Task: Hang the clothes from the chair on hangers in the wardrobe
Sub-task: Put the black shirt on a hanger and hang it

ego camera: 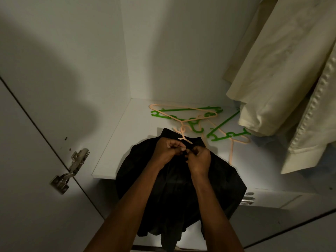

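Black garment [174,193] draped over shelf [109,160] edge, under both hands. Left hand [168,149] and right hand [198,159] pinch its collar at peach hanger [184,138]. Spare hangers [190,115] just behind.

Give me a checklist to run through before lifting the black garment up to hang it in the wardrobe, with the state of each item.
1. Peach plastic hanger is inside the black garment: ok, its hook sticks out at the collar.
2. Both hands on the collar: ok, left hand and right hand pinch the fabric there.
3. Collar fastened closed: cannot tell, the fingers hide it.
4. Hook free of the loose green and peach hangers on the white shelf: not ok, it overlaps that pile.
5. Room beside the hanging cream garment: ok, open space to its left.
6. Wardrobe rail within reach: cannot tell, out of frame.
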`<move>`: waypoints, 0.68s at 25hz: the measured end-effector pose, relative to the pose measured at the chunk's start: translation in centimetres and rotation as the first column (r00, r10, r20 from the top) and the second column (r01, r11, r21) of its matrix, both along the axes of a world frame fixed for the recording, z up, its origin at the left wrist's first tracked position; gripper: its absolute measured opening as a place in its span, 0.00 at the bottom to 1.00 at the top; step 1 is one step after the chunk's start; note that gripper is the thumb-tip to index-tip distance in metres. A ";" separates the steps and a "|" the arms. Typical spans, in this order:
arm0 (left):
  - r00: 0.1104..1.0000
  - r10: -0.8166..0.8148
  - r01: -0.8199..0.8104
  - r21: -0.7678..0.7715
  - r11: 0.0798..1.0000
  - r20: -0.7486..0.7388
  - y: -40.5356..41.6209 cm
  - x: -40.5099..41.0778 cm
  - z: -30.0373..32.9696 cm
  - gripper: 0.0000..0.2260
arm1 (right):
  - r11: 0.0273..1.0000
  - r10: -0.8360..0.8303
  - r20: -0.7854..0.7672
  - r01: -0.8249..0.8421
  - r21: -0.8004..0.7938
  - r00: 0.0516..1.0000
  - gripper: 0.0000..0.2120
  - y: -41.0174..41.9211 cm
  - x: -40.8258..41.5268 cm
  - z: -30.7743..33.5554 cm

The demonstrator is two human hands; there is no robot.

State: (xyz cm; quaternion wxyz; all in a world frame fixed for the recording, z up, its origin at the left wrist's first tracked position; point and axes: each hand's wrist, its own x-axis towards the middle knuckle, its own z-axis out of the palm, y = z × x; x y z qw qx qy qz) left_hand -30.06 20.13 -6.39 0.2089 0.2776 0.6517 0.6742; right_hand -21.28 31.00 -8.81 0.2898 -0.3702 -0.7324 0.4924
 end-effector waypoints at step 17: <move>0.997 0.075 -0.076 -0.023 0.997 -0.028 0.2 0.5 0.3 0.05 | 0.997 0.007 -0.141 -0.017 -0.069 0.990 0.07 -1.2 0.6 1.5</move>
